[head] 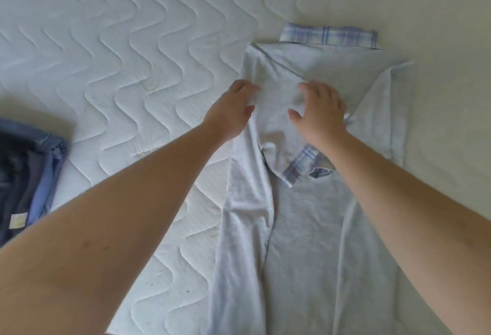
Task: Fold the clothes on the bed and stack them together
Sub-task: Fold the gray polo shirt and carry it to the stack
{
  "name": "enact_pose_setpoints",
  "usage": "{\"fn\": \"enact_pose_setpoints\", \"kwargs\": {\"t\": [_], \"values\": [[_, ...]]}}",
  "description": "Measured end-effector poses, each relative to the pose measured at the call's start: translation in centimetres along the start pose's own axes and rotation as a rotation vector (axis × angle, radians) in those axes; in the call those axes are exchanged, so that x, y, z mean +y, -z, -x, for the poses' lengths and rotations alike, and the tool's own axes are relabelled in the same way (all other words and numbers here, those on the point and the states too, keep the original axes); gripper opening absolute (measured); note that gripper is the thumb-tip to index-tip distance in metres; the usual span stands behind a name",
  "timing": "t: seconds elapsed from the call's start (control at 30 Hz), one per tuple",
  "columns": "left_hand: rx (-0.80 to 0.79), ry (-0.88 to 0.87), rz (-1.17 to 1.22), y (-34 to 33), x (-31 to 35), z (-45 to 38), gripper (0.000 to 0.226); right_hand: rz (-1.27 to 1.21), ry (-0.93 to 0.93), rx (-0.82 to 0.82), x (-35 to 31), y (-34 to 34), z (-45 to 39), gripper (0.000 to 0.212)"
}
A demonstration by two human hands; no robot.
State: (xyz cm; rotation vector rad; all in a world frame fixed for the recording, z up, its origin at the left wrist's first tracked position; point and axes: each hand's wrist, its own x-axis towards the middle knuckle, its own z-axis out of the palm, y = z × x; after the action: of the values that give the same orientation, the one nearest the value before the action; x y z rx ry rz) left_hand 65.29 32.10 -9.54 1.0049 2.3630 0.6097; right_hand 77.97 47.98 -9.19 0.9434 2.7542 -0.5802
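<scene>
A pale grey polo shirt [305,228] lies flat on the quilted white mattress [119,56], back up, its plaid collar [329,37] at the far end. One sleeve with a plaid cuff [303,164] is folded across the back. My left hand [231,111] rests on the shirt's left folded edge with its fingers relaxed. My right hand [321,111] lies spread on the folded sleeve and presses it flat. A pile of folded dark blue clothes [26,175] sits at the left edge of the view.
The mattress stretches wide to the left and far side of the shirt. The folded pile lies about an arm's length left of the shirt, partly cut off by the frame.
</scene>
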Motion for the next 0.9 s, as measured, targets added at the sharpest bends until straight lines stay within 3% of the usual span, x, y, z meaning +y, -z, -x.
{"fn": "enact_pose_setpoints", "kwargs": {"t": [0.13, 0.23, 0.33, 0.47, 0.67, 0.9], "values": [[-0.141, -0.072, -0.175, 2.6, -0.6, -4.8, 0.056, 0.074, -0.015, -0.072, -0.1, 0.1, -2.1, 0.067], [-0.238, -0.086, -0.318, 3.5, -0.8, -7.8, 0.062, 0.153, -0.094, -0.016, 0.3, 0.7, -3.0, 0.051], [-0.236, -0.108, -0.360, 4.6, -0.6, -10.0, 0.057, 0.238, -0.058, -0.093, 1.1, 2.2, -3.5, 0.036], [-0.230, -0.166, -0.430, 6.0, 0.6, -12.3, 0.044, -0.019, 0.004, -0.241, 1.5, 4.9, -3.5, 0.026], [-0.333, -0.244, -0.488, 6.5, 1.9, -14.2, 0.025, -0.307, -0.019, -0.231, 2.0, 8.4, -3.8, 0.022], [-0.250, -0.133, -0.532, 6.0, 2.1, -15.8, 0.025, -0.282, -0.128, -0.291, 4.9, 6.5, -4.6, 0.031]]}}
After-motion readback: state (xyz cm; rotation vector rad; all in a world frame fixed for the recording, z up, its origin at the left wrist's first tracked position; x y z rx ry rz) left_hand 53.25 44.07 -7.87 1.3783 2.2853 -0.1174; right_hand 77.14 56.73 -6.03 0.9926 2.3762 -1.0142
